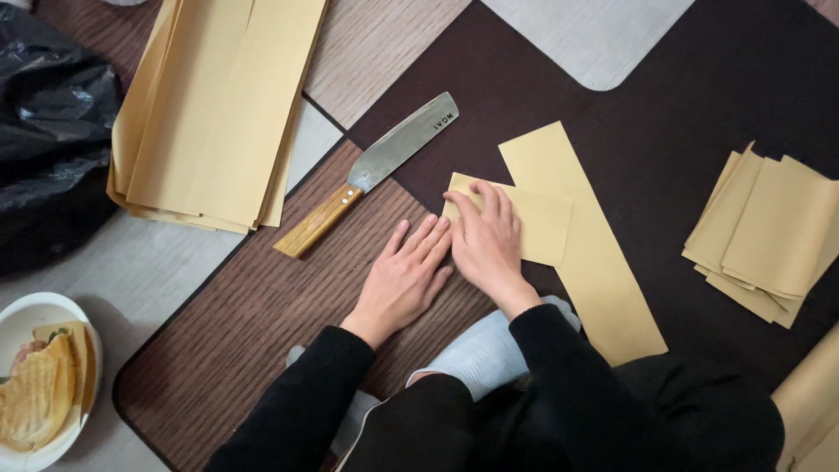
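A long yellow paper strip [594, 262] lies on the dark brown mat [699, 96], its lower left part folded into a flap [542, 223]. My right hand [488, 240] presses flat on the flap's left end. My left hand [406, 280] lies flat beside it on the wood-grain surface, fingertips touching the paper's left edge. Neither hand grips anything. A broad-bladed knife with a wooden handle [371, 170] rests just above my left hand, blade pointing up right.
A big stack of yellow paper sheets [218, 114] lies at the upper left. A pile of folded yellow pieces [769, 236] sits at the right. A black plastic bag [48, 131] is far left, a white plate with a sandwich [39, 385] at the lower left.
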